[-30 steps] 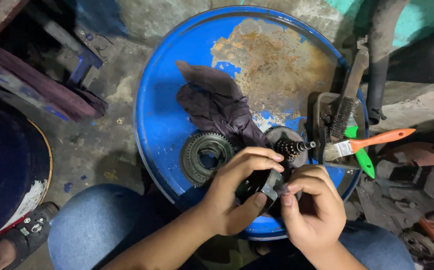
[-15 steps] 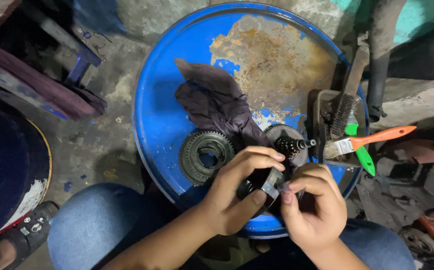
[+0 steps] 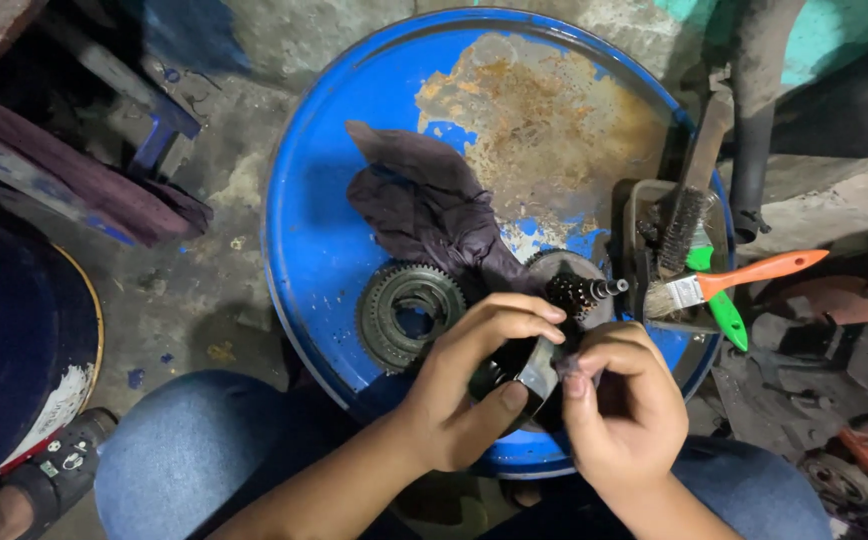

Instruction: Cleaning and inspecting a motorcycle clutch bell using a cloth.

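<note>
Small dark metal ring part (image 3: 514, 375) sits between both hands, low over the near edge of the blue drum lid (image 3: 324, 200). Left hand (image 3: 469, 385) grasps it, fingers curled over the top, thumb underneath. Right hand (image 3: 622, 405) pinches its right side with fingertips closed on it; exact shape of the part is mostly hidden by the fingers.

Just behind the hands: splined shaft (image 3: 582, 292) standing in a round gear piece, touching or nearly touching the fingertips, cannot tell which. Left of it a toothed gear ring (image 3: 412, 315) lies flat on the lid. Dark rag (image 3: 429, 205) bunched behind the gear, reaching toward the shaft. Big rust patch (image 3: 544, 110) on the far half of the lid.

Right rim of the lid: dark tray (image 3: 639, 235) holding a wire brush (image 3: 689, 205) and a paintbrush with orange handle (image 3: 729, 280), handle sticking out over the rim; a green handle (image 3: 719, 305) beneath it.

Person's knees in blue jeans (image 3: 184, 450) at the lower edge. Dark drum (image 3: 14, 350) at left, dirty concrete floor (image 3: 204, 270) between.
</note>
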